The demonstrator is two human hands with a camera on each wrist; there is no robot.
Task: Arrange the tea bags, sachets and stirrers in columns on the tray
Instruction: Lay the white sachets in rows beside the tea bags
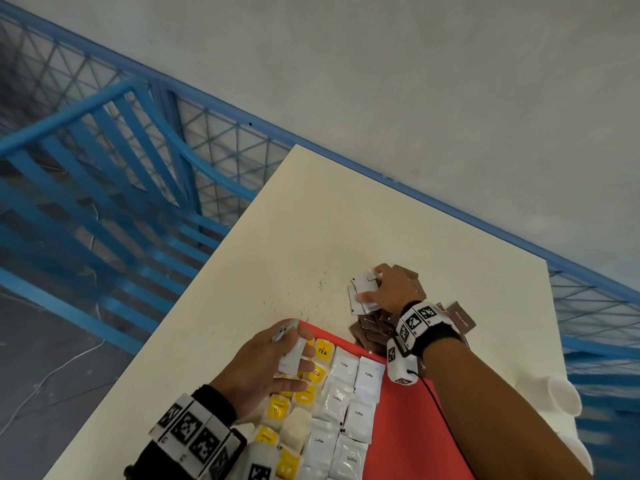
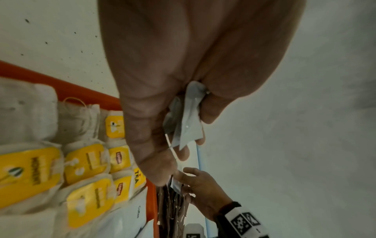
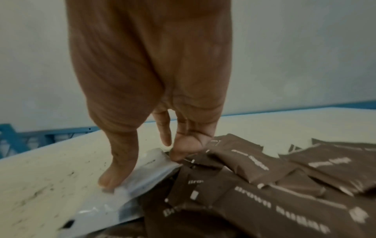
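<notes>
A red tray [image 1: 401, 410] at the near edge carries columns of yellow-tagged tea bags [image 1: 323, 351] and white coffee sachets [image 1: 343, 368]. Over its far left corner my left hand [image 1: 301, 358] pinches a few white sachets [image 2: 189, 127] between thumb and fingers. Beyond the tray lies a heap of brown sugar sachets [image 3: 264, 185]. At the heap's left end my right hand [image 1: 369, 284] grips more white sachets [image 1: 362, 294], thumb pressed on the top one [image 3: 130, 182]. I see no stirrers.
The cream table [image 1: 311, 220] has dark specks [image 1: 320, 284] scattered just past the tray. A white object [image 1: 561, 396] sits at the table's right edge. Blue metal railing [image 1: 104, 168] runs along the left and behind, by a grey wall.
</notes>
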